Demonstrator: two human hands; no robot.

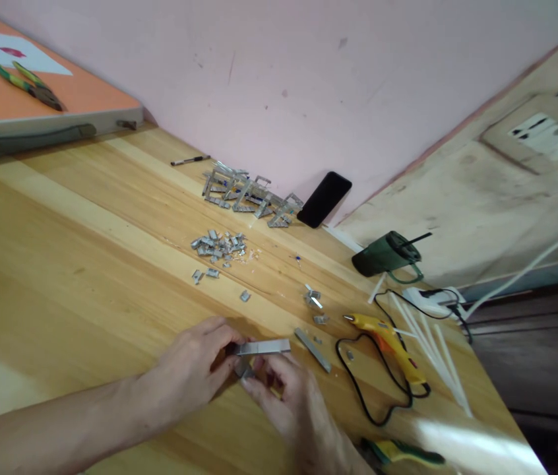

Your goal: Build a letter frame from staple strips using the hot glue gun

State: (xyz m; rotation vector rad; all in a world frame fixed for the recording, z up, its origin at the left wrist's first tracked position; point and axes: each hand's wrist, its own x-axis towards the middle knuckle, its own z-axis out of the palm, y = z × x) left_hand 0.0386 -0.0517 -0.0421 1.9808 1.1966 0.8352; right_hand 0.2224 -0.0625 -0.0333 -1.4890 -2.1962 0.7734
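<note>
My left hand pinches one end of a grey strip of staples just above the wooden table. My right hand is right below the strip, its fingers curled around a small grey piece at the strip's left end. Both hands meet at the near middle of the table. Another staple strip lies flat just right of them. Small staple pieces are scattered farther back.
A pile of staple constructions and a black phone sit by the pink wall. A yellow glue gun with black cord, white glue sticks, a green tool, pliers and a pen also lie about.
</note>
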